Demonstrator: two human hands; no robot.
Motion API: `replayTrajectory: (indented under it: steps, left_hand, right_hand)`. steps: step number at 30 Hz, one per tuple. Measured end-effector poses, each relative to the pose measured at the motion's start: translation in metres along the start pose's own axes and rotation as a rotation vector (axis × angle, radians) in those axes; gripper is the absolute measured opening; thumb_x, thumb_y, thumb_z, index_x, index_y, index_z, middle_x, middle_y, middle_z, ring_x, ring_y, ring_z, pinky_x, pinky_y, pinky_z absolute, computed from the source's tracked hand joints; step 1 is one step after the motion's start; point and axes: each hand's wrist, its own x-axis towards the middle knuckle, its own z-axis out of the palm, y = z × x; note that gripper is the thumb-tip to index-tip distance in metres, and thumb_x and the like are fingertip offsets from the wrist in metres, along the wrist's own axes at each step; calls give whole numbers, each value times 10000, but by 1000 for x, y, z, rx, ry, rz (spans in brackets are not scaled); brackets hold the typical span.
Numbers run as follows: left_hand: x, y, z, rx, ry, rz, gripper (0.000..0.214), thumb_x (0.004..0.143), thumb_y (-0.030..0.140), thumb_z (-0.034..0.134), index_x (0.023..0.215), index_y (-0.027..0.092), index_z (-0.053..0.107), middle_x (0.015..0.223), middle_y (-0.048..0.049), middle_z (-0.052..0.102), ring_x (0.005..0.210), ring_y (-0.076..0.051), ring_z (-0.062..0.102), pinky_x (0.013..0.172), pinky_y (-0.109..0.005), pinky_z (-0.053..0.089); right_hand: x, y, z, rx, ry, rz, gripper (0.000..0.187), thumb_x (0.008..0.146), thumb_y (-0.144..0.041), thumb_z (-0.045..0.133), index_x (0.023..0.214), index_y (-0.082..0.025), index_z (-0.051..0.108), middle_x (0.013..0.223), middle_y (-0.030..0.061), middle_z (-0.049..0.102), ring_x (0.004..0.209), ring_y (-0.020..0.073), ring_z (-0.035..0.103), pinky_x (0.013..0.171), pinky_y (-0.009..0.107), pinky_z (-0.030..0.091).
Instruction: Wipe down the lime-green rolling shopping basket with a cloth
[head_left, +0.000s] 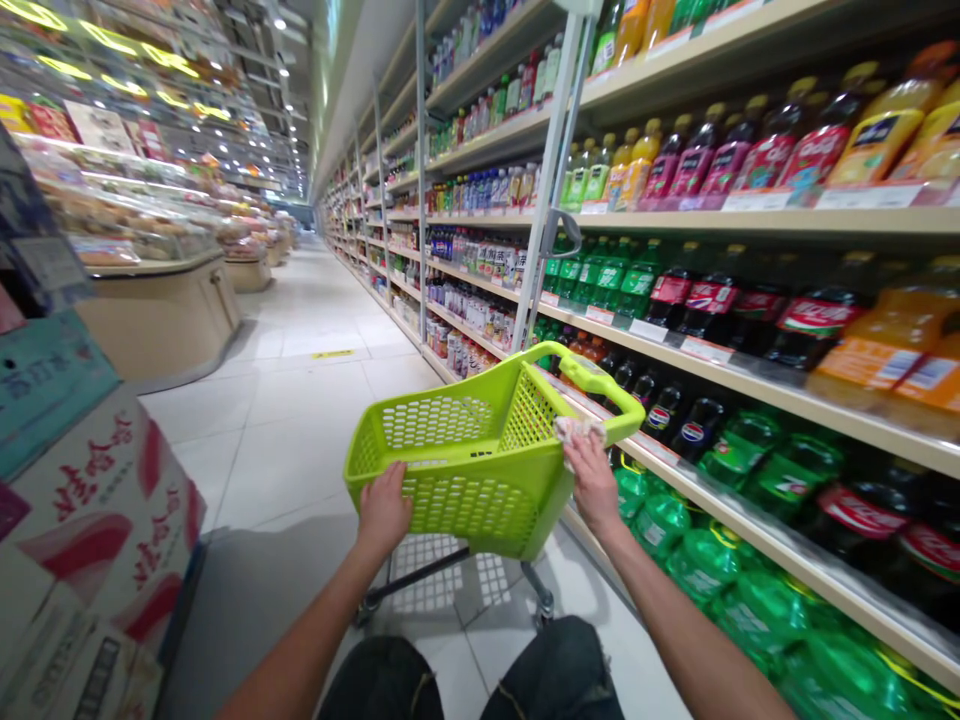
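Note:
A lime-green shopping cart [450, 480] stands side-on before my knees, its handle [592, 375] toward the shelves on the right. My left hand [385, 508] is closed over the near rim of the basket, fingers hooked inside. With my right hand [594, 485] I press a crumpled pale pink-and-white cloth [579, 432] against the basket's corner just below the handle. Through the perforated walls the basket shows no goods. Part of the wheeled frame [420, 578] is visible beneath it.
Tall shelves [720, 350] of bottled drinks run along the right, close to the cart. Stacked cartons [112, 500] stand at the left. Farther off are food display counters [165, 310]. A tiled aisle [300, 380] leads away, with a yellow floor marking [332, 354].

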Motion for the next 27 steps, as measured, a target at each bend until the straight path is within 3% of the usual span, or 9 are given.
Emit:
replayTrajectory:
  steps: [4,6,10,13,17,20,23,25,27]
  left_hand:
    - [-6,-4,-7,177,-73,106,504,702,101,389,1204,130,430,1292,-104,465,1159,-207,436,961,-372,334]
    - [-8,-5,-10,202,-100,143,534,697,104,387,1229,137,411,1312,-88,446,1153,-211,437,950,-374,343]
    - [-9,-7,-12,205,-125,146,569,696,111,388,1265,124,381,1345,-71,406,1132,-229,442,922,-366,368]
    - [-10,-7,-12,204,-125,143,574,701,109,384,1274,100,370,1354,-72,392,1150,-229,420,920,-342,371]
    - [-12,-9,-17,220,-154,181,586,694,80,370,1278,127,371,1355,-47,394,1141,-217,424,919,-348,369]
    - [-14,-17,-21,269,-123,159,551,710,91,362,1253,172,411,1346,-36,409,1112,-238,442,886,-392,382]
    - [-17,-30,-22,328,-38,48,540,722,94,347,1252,169,408,1360,-56,386,1188,-270,365,928,-464,332]
    - [-19,-38,-21,327,-40,15,580,708,62,335,1280,150,366,1376,-67,357,1253,-253,289,984,-480,270]
    - [-20,-44,-20,298,-74,15,616,689,37,333,1294,147,341,1386,-68,339,1276,-234,262,1008,-482,244]
  right_hand:
    - [-69,-26,31,86,-299,-40,400,800,-53,369,1085,-209,601,1137,81,593,1209,213,394,943,452,404]
    - [-78,-37,30,144,-365,-44,425,797,-46,363,1118,-223,578,1143,74,589,1197,205,411,940,445,413]
    - [-31,-39,10,163,-157,2,460,801,-57,357,1202,-228,504,1268,40,486,1274,210,278,1032,485,284]
    - [-13,-41,19,163,-116,20,448,805,-64,354,1191,-220,519,1274,38,479,1277,213,269,1043,473,270]
    - [-65,-61,57,198,-336,-58,407,803,-60,355,1092,-210,600,1123,75,601,1178,207,434,942,434,416]
    - [-87,-78,65,237,-418,-119,408,808,-60,360,1108,-219,585,1118,72,605,1167,199,446,912,418,445]
    - [-55,-90,55,296,-285,-120,446,811,-45,337,1170,-221,535,1207,53,544,1252,191,323,998,453,348]
    - [-27,-97,54,299,-194,-107,452,815,-46,331,1191,-215,515,1247,48,508,1284,190,250,1033,466,291]
    - [-19,-104,63,282,-178,-122,438,818,-48,338,1181,-207,525,1241,54,514,1283,188,253,1032,449,302]
